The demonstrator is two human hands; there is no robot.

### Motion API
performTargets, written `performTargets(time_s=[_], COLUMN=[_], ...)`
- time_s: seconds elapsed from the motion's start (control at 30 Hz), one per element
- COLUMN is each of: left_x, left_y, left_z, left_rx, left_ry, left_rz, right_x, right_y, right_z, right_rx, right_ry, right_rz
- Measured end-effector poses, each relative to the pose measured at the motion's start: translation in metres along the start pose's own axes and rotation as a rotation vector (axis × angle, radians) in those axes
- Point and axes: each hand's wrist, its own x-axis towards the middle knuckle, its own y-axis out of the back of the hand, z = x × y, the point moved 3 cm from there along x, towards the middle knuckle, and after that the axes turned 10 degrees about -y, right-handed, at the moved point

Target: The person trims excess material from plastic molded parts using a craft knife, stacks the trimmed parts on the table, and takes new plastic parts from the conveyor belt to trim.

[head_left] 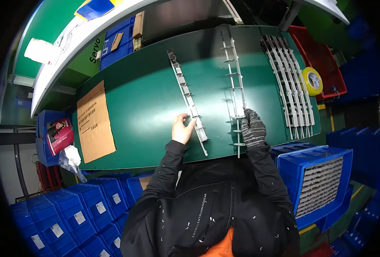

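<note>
Left hand [182, 129] bare, fingers pinching near end of grey strip [187, 97]; gloved right hand [253, 127] gripping second strip [235, 81], both by table's [143, 98] near edge. Strips look light, thin, bendy, snaggy tabs; hold spine, not tabs.

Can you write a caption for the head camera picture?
Bare left hand and gloved right hand each press a long white plastic strip on a green table.

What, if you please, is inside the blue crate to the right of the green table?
The blue crate holds a stack of grey-white slotted plastic strips, seen through its open front. How deep the stack runs is hidden by the crate's walls.
</note>
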Motion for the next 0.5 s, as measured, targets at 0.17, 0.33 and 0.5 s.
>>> performTargets(time_s=[0.17,0.33,0.5], left_x=[0.009,0.022,-0.004], left_y=[-0.01,-0.007,0.062], left_z=[0.013,-0.012,-0.039], left_rx=[0.158,-0.163,-0.233], left_ry=[-0.018,0.078,-0.014], left_rz=[0.073,0.168,0.349], right_x=[0.001,0.005,0.037], right_y=[-0.022,-0.02,-0.031], right_z=[0.014,0.025,0.018], right_rx=[-0.312,-0.159,-0.527], right_ry=[-0.097,-0.117,-0.088], right_rz=[-0.205,-0.113,-0.026])
